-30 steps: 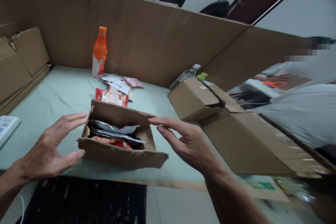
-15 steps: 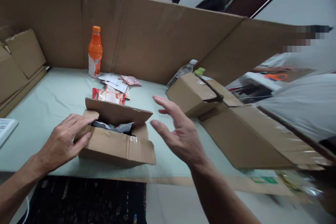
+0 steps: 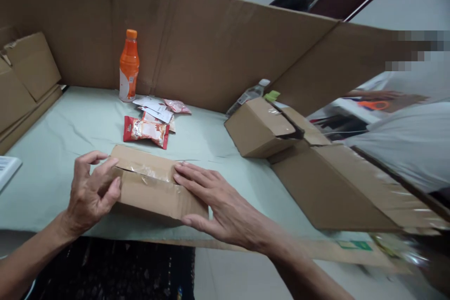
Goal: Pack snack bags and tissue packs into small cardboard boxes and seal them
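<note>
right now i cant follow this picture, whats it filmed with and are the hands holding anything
No machine: a person works bare-handed, filmed by a camera worn on their head, looking forward and down. The left hand touches one end of a small cardboard box, though a firm grip is unclear; the right hand lies over its folded flaps at the other. Beyond, on the pale green cloth, are snack packets and an upright orange bottle; more cardboard boxes stand at right.

On the cloth (image 3: 70, 126), the carton (image 3: 149, 194) sits before some packets (image 3: 146, 131), with a bottle (image 3: 129, 65) behind them.
</note>
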`<action>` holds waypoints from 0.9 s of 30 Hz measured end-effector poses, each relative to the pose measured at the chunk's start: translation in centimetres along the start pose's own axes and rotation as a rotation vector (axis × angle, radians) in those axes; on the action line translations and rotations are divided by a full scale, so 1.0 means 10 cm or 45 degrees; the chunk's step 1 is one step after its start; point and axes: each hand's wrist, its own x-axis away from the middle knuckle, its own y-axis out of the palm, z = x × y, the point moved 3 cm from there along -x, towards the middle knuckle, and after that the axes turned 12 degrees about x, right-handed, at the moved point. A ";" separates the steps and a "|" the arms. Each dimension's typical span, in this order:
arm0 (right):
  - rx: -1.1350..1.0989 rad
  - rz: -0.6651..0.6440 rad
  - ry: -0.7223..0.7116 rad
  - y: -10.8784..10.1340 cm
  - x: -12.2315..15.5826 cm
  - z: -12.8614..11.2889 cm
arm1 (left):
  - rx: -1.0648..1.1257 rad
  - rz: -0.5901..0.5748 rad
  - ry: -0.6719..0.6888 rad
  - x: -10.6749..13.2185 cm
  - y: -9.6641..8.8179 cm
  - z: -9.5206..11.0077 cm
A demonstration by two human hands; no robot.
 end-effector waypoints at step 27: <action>-0.165 -0.075 0.050 -0.04 0.06 0.09 | 0.304 -0.274 0.025 -0.31 0.37 -0.04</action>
